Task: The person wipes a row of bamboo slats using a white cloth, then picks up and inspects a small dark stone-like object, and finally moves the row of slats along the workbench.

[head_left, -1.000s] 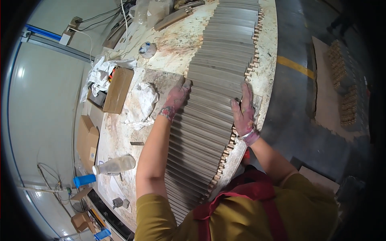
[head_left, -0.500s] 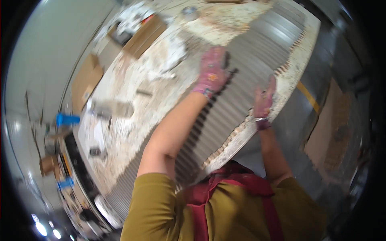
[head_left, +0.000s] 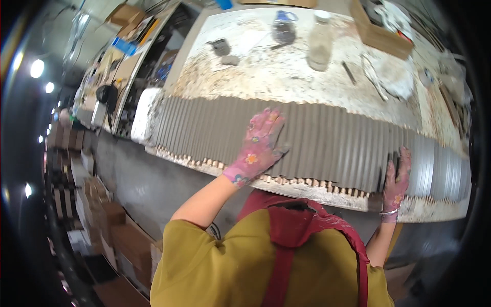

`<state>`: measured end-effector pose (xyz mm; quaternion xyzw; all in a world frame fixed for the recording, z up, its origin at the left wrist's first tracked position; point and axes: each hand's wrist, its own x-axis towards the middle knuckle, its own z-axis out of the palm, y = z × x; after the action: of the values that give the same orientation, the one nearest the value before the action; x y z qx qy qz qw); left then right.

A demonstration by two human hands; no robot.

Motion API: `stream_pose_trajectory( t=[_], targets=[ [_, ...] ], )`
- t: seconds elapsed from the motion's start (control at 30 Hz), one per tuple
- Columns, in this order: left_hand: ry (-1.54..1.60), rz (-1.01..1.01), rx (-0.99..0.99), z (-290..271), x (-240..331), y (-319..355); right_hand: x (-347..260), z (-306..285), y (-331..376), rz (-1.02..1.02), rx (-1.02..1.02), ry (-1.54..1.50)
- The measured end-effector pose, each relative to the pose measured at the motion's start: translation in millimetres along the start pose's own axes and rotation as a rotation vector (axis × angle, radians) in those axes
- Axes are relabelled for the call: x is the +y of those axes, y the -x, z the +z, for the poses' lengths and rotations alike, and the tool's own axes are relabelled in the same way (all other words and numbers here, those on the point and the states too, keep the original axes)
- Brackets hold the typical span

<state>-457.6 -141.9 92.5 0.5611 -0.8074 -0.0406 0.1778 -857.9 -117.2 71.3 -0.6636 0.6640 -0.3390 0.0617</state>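
A long row of narrow grey strips (head_left: pixel 327 143) lies side by side across the near part of the table, with uneven pale tan ends showing along the front. Both hands wear pink flowered gloves. My left hand (head_left: pixel 257 148) lies over the middle of the row, palm down, its fingers stretched out and holding nothing. Toward the right end, my right hand (head_left: pixel 397 179) touches the strips near their front ends, fingers extended upward. Beyond it the strips look shinier. What the strips are made of I cannot tell.
On the stained white table (head_left: pixel 240 84) stand a cloudy bottle (head_left: pixel 320 43), a blue-topped jar (head_left: pixel 284 29) and a small dark container (head_left: pixel 221 47). A white cloth (head_left: pixel 396 77) and a cardboard box (head_left: pixel 381 36) lie at the back right. Cardboard boxes (head_left: pixel 120 230) are on the floor at left.
The view has swung round toward the left end of the table. My left hand has come nearer along the strips, and the two hands are farther apart.
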Motion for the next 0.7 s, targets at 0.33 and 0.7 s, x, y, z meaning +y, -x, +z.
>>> stream_pose_trajectory(
  t=[0.33,0.7],
  targets=[
    [-0.184,-0.220,0.083,-89,-167,154,-188,78,-47,-0.247,-0.547,0.009],
    [-0.110,0.256,-0.091,-65,-210,154,-329,265,-61,-0.689,-0.667,0.080]
  ],
)
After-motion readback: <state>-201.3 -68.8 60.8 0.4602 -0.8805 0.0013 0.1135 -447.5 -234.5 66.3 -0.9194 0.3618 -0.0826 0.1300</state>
